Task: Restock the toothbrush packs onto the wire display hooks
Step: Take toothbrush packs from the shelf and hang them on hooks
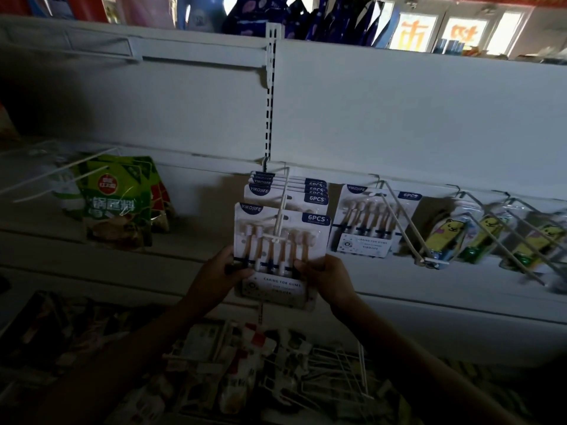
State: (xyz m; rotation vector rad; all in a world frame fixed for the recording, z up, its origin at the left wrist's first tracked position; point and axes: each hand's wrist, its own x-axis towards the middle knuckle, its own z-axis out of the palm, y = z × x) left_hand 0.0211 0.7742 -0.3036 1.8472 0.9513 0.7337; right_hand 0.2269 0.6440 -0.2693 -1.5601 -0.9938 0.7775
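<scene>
Both hands grip one toothbrush pack [280, 240] at centre frame: the left hand [221, 273] pinches its lower left edge, the right hand [322, 276] its lower right edge, thumbs across the front. The pack is upright at the front end of a white wire hook [283, 204], whose tip shows across the pack's face, so it looks threaded on or very nearly so; I cannot tell whether the hang hole is fully over the tip.

Behind it, several matching packs [316, 191] already hang on the same hook, so this hook seems well stocked. Just to the right, the neighbouring hook [399, 222] carries only one or two packs [368, 222], which suggests more filling is due there. Further right hang yellow bear-printed packs [445, 237]. Left of centre sit green snack bags [119, 197]. The lower frame is too dark to say whether spare stock lies there.
</scene>
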